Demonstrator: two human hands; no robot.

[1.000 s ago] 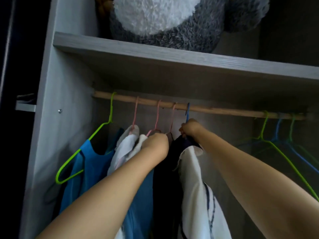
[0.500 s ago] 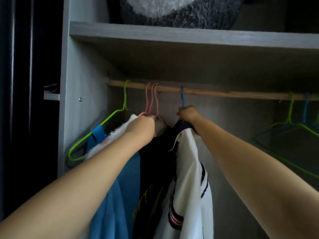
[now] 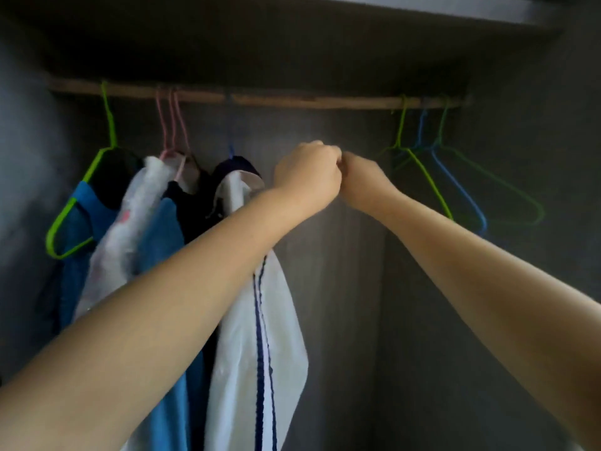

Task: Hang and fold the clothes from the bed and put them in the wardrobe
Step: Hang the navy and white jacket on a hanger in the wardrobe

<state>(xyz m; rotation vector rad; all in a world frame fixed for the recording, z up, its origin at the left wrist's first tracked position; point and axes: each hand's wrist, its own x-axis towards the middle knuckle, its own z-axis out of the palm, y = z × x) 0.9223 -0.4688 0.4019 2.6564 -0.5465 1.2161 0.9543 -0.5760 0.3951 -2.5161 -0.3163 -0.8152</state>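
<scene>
Person, head view. Two forearms visible, entering from the lower left and lower right corners. Both bare from frame edge to wrist: no sleeve or cuff in view. Bare left hand and bare right hand: no glove, ring, watch or bracelet seen. Fingernails not discernible.

Dim, soft and slightly blurred, with darkest shadow along the top.
</scene>
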